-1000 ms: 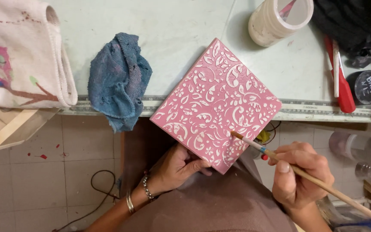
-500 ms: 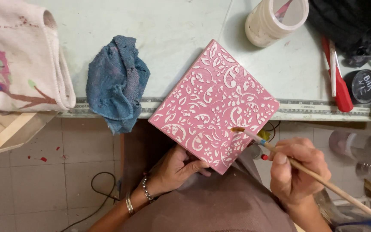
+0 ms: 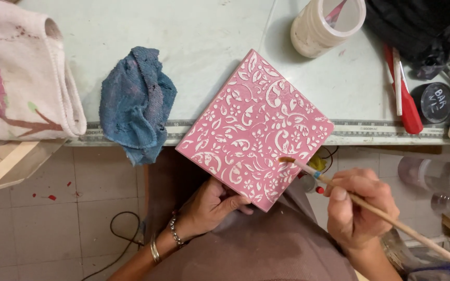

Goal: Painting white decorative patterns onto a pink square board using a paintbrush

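A square pink tile (image 3: 256,130) with a white floral pattern rests half on the table edge, tilted like a diamond. My left hand (image 3: 212,205) grips its near lower corner from below. My right hand (image 3: 358,208) holds a thin wooden paintbrush (image 3: 371,208) like a pen. The brush tip (image 3: 286,160) touches the tile's lower right edge.
A crumpled blue rag (image 3: 136,104) lies on the pale green table (image 3: 194,41) by a ruler strip (image 3: 381,129). A painted cloth bag (image 3: 16,78) sits at left, a white jar (image 3: 326,23) at the back, red tools (image 3: 404,99) and a black lid (image 3: 436,101) at right.
The brush tip has slid a little along the tile's lower right edge. My left hand keeps the tile in the same place.
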